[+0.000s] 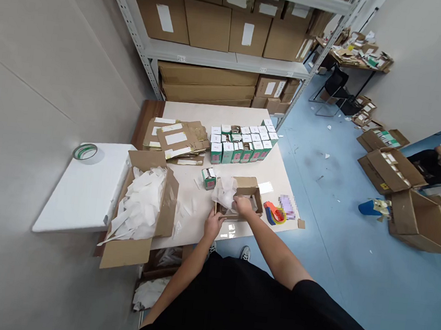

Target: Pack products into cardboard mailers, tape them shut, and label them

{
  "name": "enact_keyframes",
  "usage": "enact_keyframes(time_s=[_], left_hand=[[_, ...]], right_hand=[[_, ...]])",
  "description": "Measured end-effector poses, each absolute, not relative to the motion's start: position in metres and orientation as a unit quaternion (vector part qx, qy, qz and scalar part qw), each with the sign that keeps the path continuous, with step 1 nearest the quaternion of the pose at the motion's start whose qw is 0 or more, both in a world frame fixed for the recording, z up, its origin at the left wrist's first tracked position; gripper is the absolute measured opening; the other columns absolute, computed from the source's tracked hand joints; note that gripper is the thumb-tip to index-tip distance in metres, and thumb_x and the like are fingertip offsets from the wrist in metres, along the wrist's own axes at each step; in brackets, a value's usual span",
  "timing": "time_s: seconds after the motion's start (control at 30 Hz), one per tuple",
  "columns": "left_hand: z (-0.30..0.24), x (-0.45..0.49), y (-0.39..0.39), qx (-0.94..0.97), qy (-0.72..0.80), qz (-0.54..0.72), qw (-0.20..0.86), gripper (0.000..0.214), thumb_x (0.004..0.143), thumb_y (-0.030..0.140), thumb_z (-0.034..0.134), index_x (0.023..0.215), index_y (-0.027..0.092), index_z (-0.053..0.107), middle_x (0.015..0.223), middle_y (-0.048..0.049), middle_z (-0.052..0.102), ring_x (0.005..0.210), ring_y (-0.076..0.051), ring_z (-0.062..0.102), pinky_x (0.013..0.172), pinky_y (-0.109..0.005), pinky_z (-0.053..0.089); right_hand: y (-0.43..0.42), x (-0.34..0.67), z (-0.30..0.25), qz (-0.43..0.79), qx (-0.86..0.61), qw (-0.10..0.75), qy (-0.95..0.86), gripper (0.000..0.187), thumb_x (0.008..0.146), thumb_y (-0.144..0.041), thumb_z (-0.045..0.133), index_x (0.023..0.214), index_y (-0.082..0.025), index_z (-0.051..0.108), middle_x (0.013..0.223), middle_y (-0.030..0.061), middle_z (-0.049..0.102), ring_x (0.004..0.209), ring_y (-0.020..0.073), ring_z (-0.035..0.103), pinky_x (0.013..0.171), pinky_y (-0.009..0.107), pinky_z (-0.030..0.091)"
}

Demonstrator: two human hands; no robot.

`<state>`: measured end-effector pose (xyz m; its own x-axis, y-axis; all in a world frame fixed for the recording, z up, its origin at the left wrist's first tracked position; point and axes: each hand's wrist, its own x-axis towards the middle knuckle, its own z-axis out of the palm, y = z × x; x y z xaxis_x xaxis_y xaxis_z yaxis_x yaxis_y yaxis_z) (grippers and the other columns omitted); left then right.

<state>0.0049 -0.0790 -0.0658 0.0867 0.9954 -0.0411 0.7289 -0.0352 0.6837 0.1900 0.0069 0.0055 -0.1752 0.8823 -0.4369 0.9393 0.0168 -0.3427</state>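
A small open cardboard box (248,183) lies near the front edge of the table. My left hand (213,224) is closed on its near left edge. Reaching over the near side, my right hand (243,205) has its fingers closed at crumpled white paper (226,188), which lies in the box and sticks up over its left side. The fingertips are partly hidden. Just left of the box stands a single green-and-white carton (208,178). A red, blue and yellow tape dispenser (274,213) rests to the right, beside a blurred purple item (287,206).
Rows of green-and-white cartons (242,145) stand at the back of the table, with flattened cardboard (179,138) to their left. A large box of white paper (141,204) is at the left, near a tape roll (85,151). A loaded shelf (227,59) rises behind.
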Motion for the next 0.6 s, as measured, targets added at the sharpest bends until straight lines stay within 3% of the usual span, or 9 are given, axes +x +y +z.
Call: enact_keyframes(time_s=[0.1,0.2,0.33,0.43,0.53,0.6], left_hand=[[-0.066,0.003,-0.081,0.665,0.644,0.233,0.299,0.006,0.086,0.023,0.076,0.09,0.022,0.073,0.156,-0.0131,0.05,0.132,-0.032,0.06,0.106,-0.044,0.053],[-0.066,0.003,-0.084,0.65,0.649,0.241,0.313,0.016,0.082,0.022,0.078,0.097,0.021,0.072,0.162,-0.0128,0.043,0.139,-0.035,0.054,0.11,-0.047,0.051],[-0.063,-0.001,-0.085,0.66,0.634,0.243,0.323,0.043,0.077,0.022,0.081,0.117,0.022,0.066,0.17,-0.0155,0.027,0.149,-0.038,0.042,0.113,-0.052,0.048],[-0.056,-0.005,-0.083,0.685,0.617,0.226,0.315,0.059,0.071,0.022,0.084,0.126,0.024,0.063,0.172,-0.014,0.021,0.154,-0.04,0.033,0.118,-0.055,0.042],[-0.047,-0.006,-0.082,0.713,0.599,0.214,0.295,0.068,0.069,0.022,0.084,0.133,0.023,0.06,0.172,-0.0139,0.021,0.157,-0.041,0.024,0.123,-0.059,0.034],[-0.038,-0.006,-0.081,0.725,0.587,0.217,0.288,0.067,0.071,0.022,0.081,0.135,0.022,0.06,0.171,-0.0134,0.025,0.158,-0.04,0.022,0.125,-0.059,0.031]], right_hand=[[-0.009,0.221,-0.001,-0.315,0.67,0.097,0.666,0.024,0.089,-0.018,0.066,0.109,-0.009,0.076,0.114,0.0222,0.075,0.109,0.0315,0.071,0.095,0.038,0.054],[-0.01,0.244,-0.001,-0.34,0.685,0.112,0.634,0.039,0.079,-0.024,0.079,0.115,-0.01,0.075,0.116,0.021,0.075,0.105,0.0323,0.073,0.088,0.036,0.057],[0.001,0.26,0.013,-0.339,0.719,0.101,0.598,0.048,0.085,-0.034,0.074,0.125,-0.009,0.071,0.121,0.0233,0.073,0.11,0.0343,0.071,0.091,0.039,0.056],[0.0,0.259,0.026,-0.295,0.742,-0.007,0.602,0.05,0.089,-0.037,0.07,0.133,-0.013,0.068,0.128,0.0215,0.071,0.118,0.0345,0.067,0.098,0.041,0.052],[-0.007,0.242,0.025,-0.279,0.65,-0.164,0.688,0.047,0.096,-0.035,0.061,0.14,-0.02,0.063,0.144,0.0133,0.063,0.135,0.0289,0.056,0.113,0.04,0.044],[-0.012,0.227,0.016,-0.335,0.573,-0.158,0.731,0.037,0.098,-0.034,0.057,0.132,-0.023,0.069,0.144,0.0088,0.065,0.137,0.0253,0.055,0.117,0.038,0.04]])
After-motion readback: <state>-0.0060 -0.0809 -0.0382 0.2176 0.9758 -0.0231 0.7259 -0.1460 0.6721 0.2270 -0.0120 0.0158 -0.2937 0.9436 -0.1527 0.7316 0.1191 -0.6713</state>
